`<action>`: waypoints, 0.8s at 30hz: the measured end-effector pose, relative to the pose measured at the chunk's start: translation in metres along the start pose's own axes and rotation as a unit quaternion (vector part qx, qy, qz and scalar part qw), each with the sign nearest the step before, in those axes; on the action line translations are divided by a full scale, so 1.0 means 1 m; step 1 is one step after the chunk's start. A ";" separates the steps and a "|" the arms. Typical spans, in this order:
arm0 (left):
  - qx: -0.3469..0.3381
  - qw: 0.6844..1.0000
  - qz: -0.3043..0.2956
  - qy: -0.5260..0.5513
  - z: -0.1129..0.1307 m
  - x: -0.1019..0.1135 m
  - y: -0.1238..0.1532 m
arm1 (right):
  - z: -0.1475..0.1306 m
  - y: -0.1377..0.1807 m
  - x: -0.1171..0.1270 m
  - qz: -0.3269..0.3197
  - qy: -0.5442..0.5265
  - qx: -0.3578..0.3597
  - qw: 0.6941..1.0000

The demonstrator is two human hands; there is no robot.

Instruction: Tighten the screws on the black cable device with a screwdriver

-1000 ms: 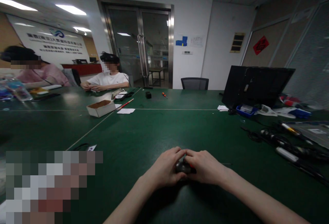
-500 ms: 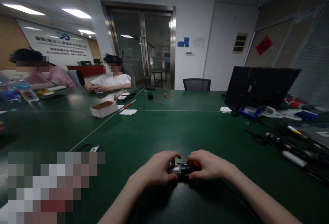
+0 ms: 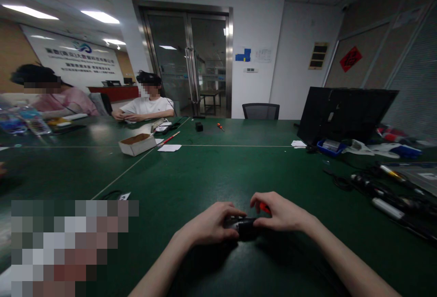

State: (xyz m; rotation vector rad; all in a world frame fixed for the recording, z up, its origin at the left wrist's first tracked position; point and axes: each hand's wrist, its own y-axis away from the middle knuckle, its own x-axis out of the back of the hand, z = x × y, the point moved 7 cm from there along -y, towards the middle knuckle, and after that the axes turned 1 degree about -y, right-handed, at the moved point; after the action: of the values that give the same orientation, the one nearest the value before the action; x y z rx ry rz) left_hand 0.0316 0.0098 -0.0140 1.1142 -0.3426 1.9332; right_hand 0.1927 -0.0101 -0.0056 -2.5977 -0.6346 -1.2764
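Both my hands meet low in the middle of the head view, over the green table. My left hand is closed around a small dark device with a silvery end, holding it just above the tabletop. My right hand is closed too, pinching a small red-handled tool against the device's right side. Most of the tool is hidden by my fingers.
A black monitor stands at the right with cables and tools beside it. An open cardboard box, papers and a small screwdriver lie farther back. Two seated people work at the far left. A blurred patch covers the lower left.
My hands, clasped together a second ago, have drawn slightly apart. The dark device now shows between them, and my right hand has lifted a little with the red tool.
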 end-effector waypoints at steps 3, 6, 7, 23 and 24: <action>-0.012 1.000 -0.005 0.002 -0.001 -0.001 0.000 | -0.022 0.005 0.028 0.057 -0.041 0.036 0.997; -0.018 1.000 -0.004 0.000 -0.003 -0.001 0.000 | -0.055 0.005 0.046 0.077 -0.072 0.095 0.990; -0.017 1.000 -0.005 -0.002 -0.004 -0.001 0.000 | -0.066 0.003 0.051 0.080 -0.081 0.112 0.987; 0.011 1.000 0.004 -0.003 -0.003 0.002 0.000 | -0.108 -0.009 0.076 0.253 0.199 0.215 0.922; 0.007 1.000 0.002 -0.002 -0.002 0.002 0.000 | -0.109 -0.010 0.075 0.248 0.185 0.227 0.923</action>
State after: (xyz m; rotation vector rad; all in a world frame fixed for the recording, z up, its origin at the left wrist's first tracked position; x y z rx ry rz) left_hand 0.0299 0.0124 -0.0139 1.1264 -0.3341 1.9396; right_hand 0.1511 -0.0163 0.1204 -1.8978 -0.1532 -1.2181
